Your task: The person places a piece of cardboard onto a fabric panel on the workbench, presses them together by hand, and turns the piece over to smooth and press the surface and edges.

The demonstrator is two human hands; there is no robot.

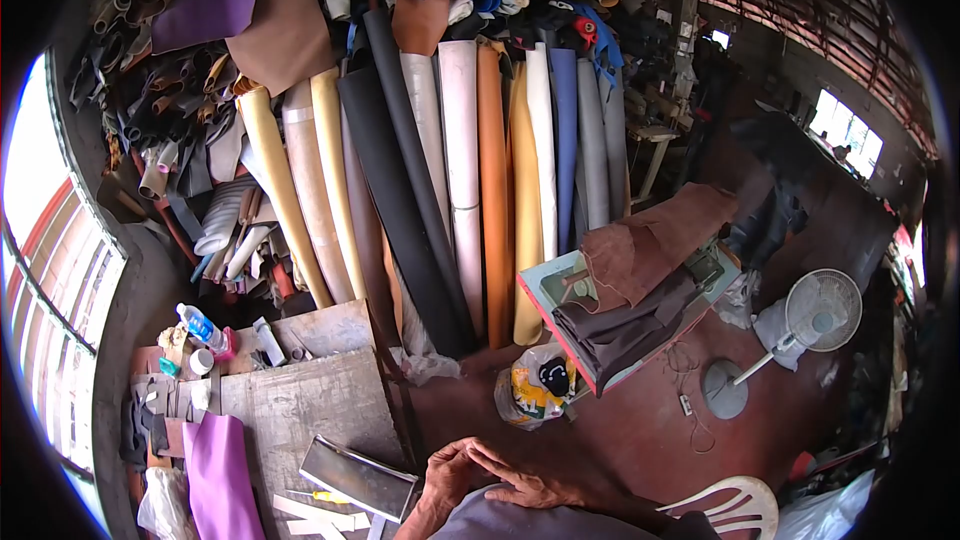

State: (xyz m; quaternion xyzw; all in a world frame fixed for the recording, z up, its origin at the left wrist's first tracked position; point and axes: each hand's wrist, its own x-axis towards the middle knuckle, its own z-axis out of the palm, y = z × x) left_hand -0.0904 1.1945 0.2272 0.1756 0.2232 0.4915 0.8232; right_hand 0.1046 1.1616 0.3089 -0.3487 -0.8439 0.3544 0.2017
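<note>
My left hand and my right hand meet at the fingertips above my lap, in front of my grey clothing. The right hand's fingers are stretched out and a little apart. On the left hand the fingers are loosely bent toward the right ones. No object shows in either hand. Closest to the left hand, a dark flat panel lies tilted on the wooden workbench. Beside it are a yellow-handled tool and pale strips. A purple leather piece hangs over the bench's near left part.
Tall material rolls lean against loaded shelves ahead. Brown leather lies on a small table at right, with a plastic bag beside it. A fan and white chair stand right. A bottle is on the bench.
</note>
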